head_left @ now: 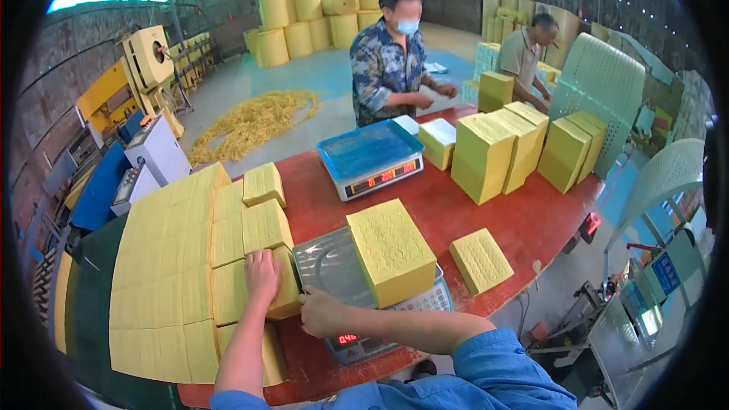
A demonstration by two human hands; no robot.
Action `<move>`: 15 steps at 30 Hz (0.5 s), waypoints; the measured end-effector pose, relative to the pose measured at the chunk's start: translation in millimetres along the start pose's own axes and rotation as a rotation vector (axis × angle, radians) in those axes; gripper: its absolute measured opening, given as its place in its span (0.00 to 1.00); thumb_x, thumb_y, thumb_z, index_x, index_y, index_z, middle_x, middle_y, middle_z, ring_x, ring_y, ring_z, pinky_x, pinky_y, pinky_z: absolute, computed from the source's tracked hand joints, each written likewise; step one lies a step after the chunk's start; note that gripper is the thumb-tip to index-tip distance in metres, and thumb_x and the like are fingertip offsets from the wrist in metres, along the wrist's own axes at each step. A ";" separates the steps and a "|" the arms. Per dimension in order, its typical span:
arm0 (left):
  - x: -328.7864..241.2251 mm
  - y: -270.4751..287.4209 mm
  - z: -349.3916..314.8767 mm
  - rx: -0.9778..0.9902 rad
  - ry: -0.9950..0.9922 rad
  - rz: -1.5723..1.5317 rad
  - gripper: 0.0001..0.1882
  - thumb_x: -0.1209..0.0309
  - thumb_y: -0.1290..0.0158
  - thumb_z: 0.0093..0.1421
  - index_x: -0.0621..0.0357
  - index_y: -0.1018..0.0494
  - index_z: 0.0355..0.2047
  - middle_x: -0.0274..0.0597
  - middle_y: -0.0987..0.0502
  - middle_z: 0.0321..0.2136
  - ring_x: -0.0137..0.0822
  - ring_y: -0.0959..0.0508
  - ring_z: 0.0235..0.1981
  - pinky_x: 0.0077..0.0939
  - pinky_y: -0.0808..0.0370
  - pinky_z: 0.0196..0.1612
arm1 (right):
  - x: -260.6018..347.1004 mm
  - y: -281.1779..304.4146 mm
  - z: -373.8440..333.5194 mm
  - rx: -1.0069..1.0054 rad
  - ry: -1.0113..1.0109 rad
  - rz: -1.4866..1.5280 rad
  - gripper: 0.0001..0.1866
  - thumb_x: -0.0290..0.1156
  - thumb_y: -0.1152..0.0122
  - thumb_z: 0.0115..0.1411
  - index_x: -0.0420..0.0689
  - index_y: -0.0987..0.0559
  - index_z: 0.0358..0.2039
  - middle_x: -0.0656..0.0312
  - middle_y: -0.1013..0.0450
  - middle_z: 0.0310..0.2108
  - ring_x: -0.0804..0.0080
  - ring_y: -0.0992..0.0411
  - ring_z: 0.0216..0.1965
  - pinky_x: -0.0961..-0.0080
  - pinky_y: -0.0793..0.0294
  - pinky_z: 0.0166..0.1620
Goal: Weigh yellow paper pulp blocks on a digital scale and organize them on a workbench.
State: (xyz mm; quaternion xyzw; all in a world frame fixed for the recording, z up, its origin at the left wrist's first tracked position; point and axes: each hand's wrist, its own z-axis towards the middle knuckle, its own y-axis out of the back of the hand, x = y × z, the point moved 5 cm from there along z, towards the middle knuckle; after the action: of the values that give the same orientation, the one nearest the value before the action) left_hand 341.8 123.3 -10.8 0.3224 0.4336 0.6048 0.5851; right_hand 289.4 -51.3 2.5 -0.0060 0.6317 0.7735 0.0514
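My left hand [263, 277] presses on a stack of embossed yellow paper [285, 288], its fingers bent over the stack's left side. Close to the stack's right side is my right hand [323, 314], its fingers curled closed by the near left corner of a scale's metal tray [325, 258]. Whatever those fingers hold, if anything, is hidden. On that tray stands a tall block of yellow paper [391, 254], its top patterned with wavy lines. The scale's red-lit display [348, 339] shows partly below my right forearm.
Rows of yellow paper stacks [163, 273] fill the left side. A second scale [370, 158] with a blue top stands farther back on the red table [486, 216]. A small stack [481, 260] lies right. Two people work across the table, near tall stacks [484, 153].
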 end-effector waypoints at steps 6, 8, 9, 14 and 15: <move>-1.0 4.6 10.6 -0.011 0.027 -0.020 0.14 0.65 0.51 0.60 0.60 0.29 0.42 0.51 0.28 0.42 0.51 0.30 0.47 0.44 0.35 0.53 | -8.4 1.9 -7.0 -0.029 -0.026 0.097 0.18 0.45 0.43 0.56 0.50 0.17 0.16 0.65 0.23 0.23 0.65 0.30 0.40 0.60 0.38 0.54; -0.5 1.8 9.9 -0.036 0.029 -0.022 0.13 0.65 0.51 0.59 0.60 0.29 0.40 0.51 0.27 0.40 0.51 0.30 0.45 0.44 0.35 0.53 | -7.9 3.1 -10.9 -0.013 -0.023 0.133 0.20 0.46 0.44 0.56 0.48 0.17 0.16 0.63 0.22 0.24 0.65 0.30 0.42 0.58 0.39 0.55; 1.1 1.7 14.3 -0.070 0.012 -0.019 0.11 0.66 0.51 0.59 0.60 0.29 0.38 0.51 0.27 0.39 0.50 0.30 0.44 0.45 0.36 0.53 | -12.0 4.8 -9.7 0.001 -0.017 0.127 0.19 0.46 0.44 0.57 0.47 0.18 0.17 0.62 0.23 0.24 0.64 0.30 0.42 0.58 0.39 0.56; -7.3 -3.5 7.9 -0.079 0.000 -0.131 0.15 0.66 0.51 0.59 0.62 0.28 0.42 0.52 0.27 0.41 0.51 0.30 0.44 0.45 0.35 0.53 | -24.7 16.2 -31.4 -0.122 0.024 0.347 0.16 0.42 0.42 0.56 0.44 0.18 0.20 0.59 0.24 0.24 0.60 0.29 0.41 0.60 0.35 0.54; -9.9 -6.0 5.0 -0.085 -0.040 -0.150 0.15 0.66 0.50 0.59 0.62 0.28 0.42 0.52 0.27 0.41 0.51 0.30 0.44 0.45 0.35 0.53 | -21.8 34.9 -41.1 -0.210 0.049 0.440 0.15 0.40 0.41 0.56 0.42 0.19 0.21 0.57 0.24 0.25 0.58 0.28 0.41 0.61 0.32 0.52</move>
State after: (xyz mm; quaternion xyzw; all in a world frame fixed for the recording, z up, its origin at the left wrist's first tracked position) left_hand 349.9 113.9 -12.9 0.2759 0.4187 0.5707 0.6503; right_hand 305.8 -99.9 30.0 0.1077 0.5351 0.8270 -0.1348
